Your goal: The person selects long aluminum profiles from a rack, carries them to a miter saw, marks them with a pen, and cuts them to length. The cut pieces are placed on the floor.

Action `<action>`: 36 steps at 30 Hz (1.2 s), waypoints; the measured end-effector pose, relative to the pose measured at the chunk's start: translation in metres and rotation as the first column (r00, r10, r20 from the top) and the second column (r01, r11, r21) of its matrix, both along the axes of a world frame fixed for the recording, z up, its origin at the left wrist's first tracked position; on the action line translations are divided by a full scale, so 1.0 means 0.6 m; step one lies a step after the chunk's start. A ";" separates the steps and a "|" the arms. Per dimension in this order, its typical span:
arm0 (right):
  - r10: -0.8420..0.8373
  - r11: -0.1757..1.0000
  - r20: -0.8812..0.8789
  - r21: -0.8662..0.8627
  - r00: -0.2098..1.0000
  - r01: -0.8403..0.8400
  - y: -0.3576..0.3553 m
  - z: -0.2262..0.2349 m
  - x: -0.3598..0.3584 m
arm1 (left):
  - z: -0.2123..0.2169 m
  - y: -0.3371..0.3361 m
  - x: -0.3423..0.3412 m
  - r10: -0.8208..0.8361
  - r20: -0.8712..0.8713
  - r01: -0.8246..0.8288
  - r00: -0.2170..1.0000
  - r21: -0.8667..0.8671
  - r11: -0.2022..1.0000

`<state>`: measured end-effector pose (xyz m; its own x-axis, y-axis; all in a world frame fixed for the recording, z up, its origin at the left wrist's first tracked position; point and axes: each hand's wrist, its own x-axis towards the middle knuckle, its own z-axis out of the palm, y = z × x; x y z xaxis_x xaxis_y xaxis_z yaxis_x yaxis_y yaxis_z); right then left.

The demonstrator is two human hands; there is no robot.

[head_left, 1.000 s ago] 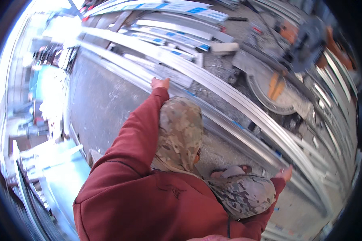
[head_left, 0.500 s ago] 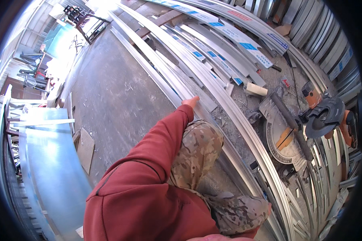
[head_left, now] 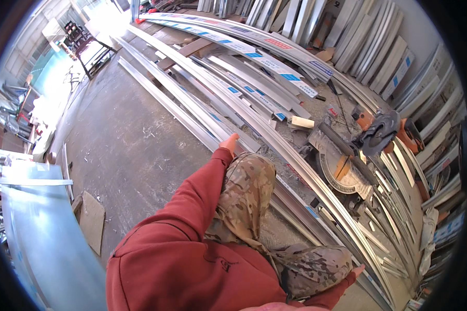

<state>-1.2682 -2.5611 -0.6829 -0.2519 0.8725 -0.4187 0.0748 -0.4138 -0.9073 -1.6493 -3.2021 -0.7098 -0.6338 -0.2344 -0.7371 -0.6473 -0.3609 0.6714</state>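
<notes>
My left hand (head_left: 229, 142) reaches forward from a red sleeve and rests on a long silver metal profile (head_left: 177, 106) lying on the concrete floor. Only its back shows, so its grip is hidden. My right hand (head_left: 357, 270) peeks out past my camouflage-trousered knee at the lower right. Just its fingertips show, next to the near end of the same bundle of profiles (head_left: 327, 233). I am crouched low, with my knees between my arms.
A mitre saw (head_left: 355, 155) with orange parts stands on the floor to the right, a small wood block (head_left: 302, 122) beside it. More long profiles with blue labels (head_left: 275, 67) lie behind and lean on the right wall. A metal sheet (head_left: 31, 223) and cardboard (head_left: 91, 217) are at left.
My head has turned, so the floor and the far end of the profiles come into view and the saw sits further right. My left hand stays on the profile.
</notes>
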 end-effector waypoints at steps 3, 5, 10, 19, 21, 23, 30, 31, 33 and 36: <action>0.002 1.000 -0.041 0.011 0.999 -0.001 0.011 0.023 0.007 | 0.020 0.013 0.012 0.184 0.040 -0.187 0.982 0.079 0.979; 0.016 1.000 -0.048 0.004 0.999 -0.016 0.013 0.020 0.015 | -0.010 0.012 0.006 0.220 0.060 -0.227 0.974 0.143 0.963; 0.046 0.998 -0.044 -0.031 0.998 -0.047 0.005 -0.003 0.025 | -0.081 -0.009 0.017 0.139 -0.011 -0.139 0.990 -0.025 0.990; 0.119 0.992 -0.051 -0.038 0.992 -0.121 0.061 0.008 -0.033 | -0.002 0.048 0.000 0.284 -0.065 -0.288 0.957 -0.063 0.956; 0.119 0.993 -0.068 -0.012 0.991 -0.120 0.075 0.022 -0.039 | 0.045 0.075 -0.016 0.259 -0.177 -0.237 0.949 0.139 0.962; 0.137 0.991 -0.084 0.012 0.987 -0.136 0.090 0.039 -0.054 | 0.104 0.108 -0.024 0.230 -0.260 -0.179 0.938 0.205 0.962; 0.214 0.977 -0.137 0.031 0.967 -0.212 0.113 0.065 -0.071 | 0.130 0.128 -0.055 0.156 -0.324 -0.096 0.933 0.193 0.977; 0.231 0.973 -0.143 0.035 0.963 -0.228 0.118 0.065 -0.065 | 0.131 0.129 -0.057 0.138 -0.330 -0.080 0.934 0.184 0.980; 0.291 0.957 -0.178 0.039 0.940 -0.289 0.138 0.056 -0.053 | 0.122 0.125 -0.069 0.129 -0.350 -0.073 0.928 0.169 0.983; 0.697 0.700 -0.461 0.272 0.549 -0.660 0.182 0.011 -0.018 | 0.119 0.138 -0.106 0.139 -0.408 -0.075 0.902 0.170 0.983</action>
